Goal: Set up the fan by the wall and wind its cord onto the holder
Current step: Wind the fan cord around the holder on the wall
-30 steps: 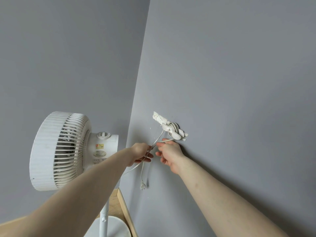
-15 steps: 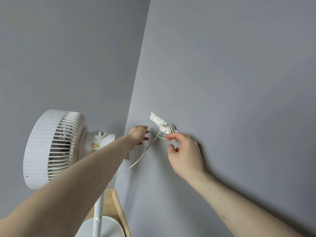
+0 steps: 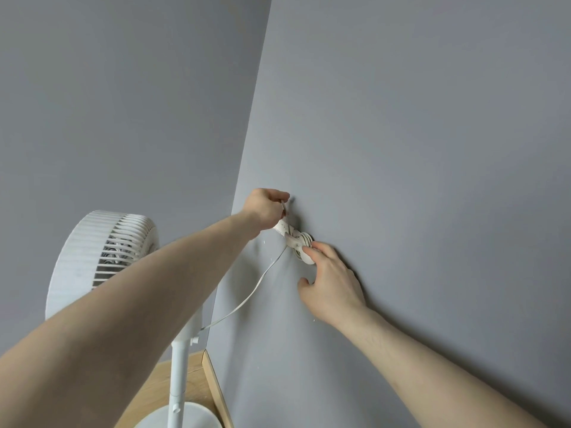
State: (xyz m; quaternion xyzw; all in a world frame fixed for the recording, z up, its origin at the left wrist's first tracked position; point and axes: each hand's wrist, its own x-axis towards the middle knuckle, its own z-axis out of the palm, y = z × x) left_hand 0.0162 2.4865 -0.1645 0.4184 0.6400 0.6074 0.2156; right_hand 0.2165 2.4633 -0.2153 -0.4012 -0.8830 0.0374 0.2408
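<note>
A white pedestal fan (image 3: 102, 257) stands in the room corner on its pole (image 3: 178, 378) and round base (image 3: 185, 418). Its thin white cord (image 3: 247, 299) runs from behind my left arm up to a white holder (image 3: 293, 239) fixed on the grey wall. Several turns of cord lie wound around the holder. My left hand (image 3: 265, 208) is above the holder's upper end, fingers pinched on the cord's end. My right hand (image 3: 330, 279) rests against the wall just below, its fingertips pressing the wound cord on the holder's lower end.
Two grey walls meet in a corner (image 3: 244, 168) behind the fan. A wooden floor and skirting strip (image 3: 213, 384) show at the bottom beside the fan's base.
My left hand has risen with the cord's end from below the holder to above it. My right hand has moved up onto the holder's lower end. The hanging plug is gone from sight.
</note>
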